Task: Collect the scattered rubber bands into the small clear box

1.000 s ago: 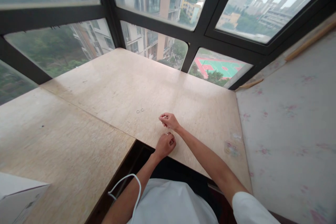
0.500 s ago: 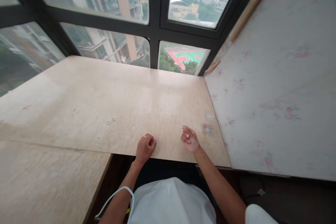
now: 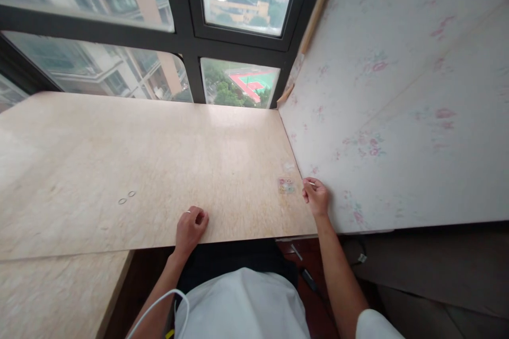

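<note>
My left hand (image 3: 192,228) rests near the front edge of the beige stone counter (image 3: 178,153), its fingers curled; whatever it may hold is hidden. My right hand (image 3: 316,195) is at the counter's right side, close to the floral wall, with its fingers pinched together on something too small to make out. Just left of it lies a small clear box (image 3: 286,185) with colourful little pieces inside. Two thin rings, one (image 3: 122,201) slightly nearer and the other (image 3: 132,194) beside it, lie on the counter at the left.
A clear plastic piece (image 3: 288,167) lies behind the box. The white floral wall (image 3: 397,116) bounds the counter on the right, and dark window frames (image 3: 191,47) stand behind it. A white cable (image 3: 159,299) loops over my left forearm.
My right hand has moved right, past the clear box to beside the wall. My left hand stays near the front edge. The view has turned to the right.
</note>
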`<state>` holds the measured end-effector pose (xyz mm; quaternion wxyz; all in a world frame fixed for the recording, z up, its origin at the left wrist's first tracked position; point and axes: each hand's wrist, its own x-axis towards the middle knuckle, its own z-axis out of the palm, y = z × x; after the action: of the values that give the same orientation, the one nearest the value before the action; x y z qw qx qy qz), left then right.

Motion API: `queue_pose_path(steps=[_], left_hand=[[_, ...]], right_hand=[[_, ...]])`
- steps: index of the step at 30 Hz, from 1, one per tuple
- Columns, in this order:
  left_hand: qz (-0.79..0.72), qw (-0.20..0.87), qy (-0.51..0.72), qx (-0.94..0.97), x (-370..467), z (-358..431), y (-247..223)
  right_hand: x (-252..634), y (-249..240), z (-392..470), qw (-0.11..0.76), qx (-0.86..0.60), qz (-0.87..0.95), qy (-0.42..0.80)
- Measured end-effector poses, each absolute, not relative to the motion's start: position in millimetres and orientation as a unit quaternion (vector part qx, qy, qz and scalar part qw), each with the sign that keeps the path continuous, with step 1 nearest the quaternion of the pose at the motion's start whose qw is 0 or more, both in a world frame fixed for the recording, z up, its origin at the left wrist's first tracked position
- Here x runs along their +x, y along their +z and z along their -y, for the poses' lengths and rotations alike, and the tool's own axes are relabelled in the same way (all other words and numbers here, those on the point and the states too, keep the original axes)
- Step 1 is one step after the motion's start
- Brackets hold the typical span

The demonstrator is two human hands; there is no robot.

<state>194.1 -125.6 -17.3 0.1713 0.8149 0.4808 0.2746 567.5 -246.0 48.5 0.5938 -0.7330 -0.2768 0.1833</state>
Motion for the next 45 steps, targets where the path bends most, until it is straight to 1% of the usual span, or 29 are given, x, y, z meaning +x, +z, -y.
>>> queue_pose_path(steps=[2,5,6,8,12,17,19,22,23,25,27,29,31,33,35,37,39,42,45], left_hand=[[-0.481,0.170,0.277,0.814,194.6,125.8,-17.4],[-0.485,0.165,0.278,0.812,194.9,126.5,-17.6],[-0.485,0.164,0.278,0.812,194.8,126.7,-17.7],[-0.485,0.163,0.277,0.813,194.5,127.1,-18.0],[-0.484,0.164,0.278,0.813,193.8,127.2,-18.6],[-0.484,0.164,0.278,0.813,194.0,126.5,-19.1],[-0.484,0.168,0.280,0.812,194.0,126.3,-19.3],[-0.486,0.192,0.285,0.804,193.1,126.5,-19.4],[-0.486,0.212,0.288,0.797,192.3,126.6,-19.0],[-0.486,0.272,0.304,0.773,189.2,126.3,-17.0],[-0.486,0.329,0.328,0.740,182.8,123.6,-13.2],[-0.495,0.344,0.351,0.717,171.2,116.2,-8.1],[-0.519,0.317,0.371,0.702,152.3,102.9,-2.9],[-0.565,0.269,0.386,0.677,126.0,85.2,1.5],[-0.632,0.204,0.384,0.641,95.2,66.2,4.9],[-0.699,0.129,0.347,0.611,65.2,48.7,6.9],[-0.737,0.082,0.281,0.610,41.7,34.7,7.6],[-0.749,0.083,0.189,0.630,24.5,21.9,7.3],[-0.742,0.099,0.153,0.645,25.0,18.4,6.5]], right_hand=[[572.7,45.7,242.9,0.475,-0.796,0.349,0.139],[577.0,39.7,236.9,0.258,-0.856,0.439,0.084],[578.1,37.8,235.1,0.207,-0.863,0.453,0.080],[580.1,34.7,232.5,0.153,-0.869,0.464,0.081],[584.7,33.0,230.4,0.148,-0.869,0.464,0.083],[588.4,36.6,232.7,0.177,-0.860,0.468,0.097],[586.5,37.1,235.9,0.218,-0.856,0.457,0.101],[575.5,33.4,242.6,0.310,-0.836,0.438,0.116],[569.1,30.5,245.0,0.332,-0.827,0.436,0.125],[552.0,22.2,249.4,0.347,-0.810,0.450,0.144],[531.1,11.5,253.0,0.341,-0.792,0.478,0.165],[510.4,0.3,256.0,0.319,-0.777,0.514,0.175],[494.0,-9.6,258.3,0.273,-0.779,0.543,0.154],[484.5,-17.1,259.4,0.235,-0.794,0.549,0.112],[481.5,-21.8,259.2,0.223,-0.808,0.539,0.078],[481.9,-24.2,257.9,0.221,-0.818,0.528,0.061],[483.0,-24.9,256.6,0.211,-0.823,0.524,0.051],[482.8,-25.2,255.5,0.196,-0.829,0.523,0.038],[481.2,-25.5,255.2,0.186,-0.834,0.519,0.033]])
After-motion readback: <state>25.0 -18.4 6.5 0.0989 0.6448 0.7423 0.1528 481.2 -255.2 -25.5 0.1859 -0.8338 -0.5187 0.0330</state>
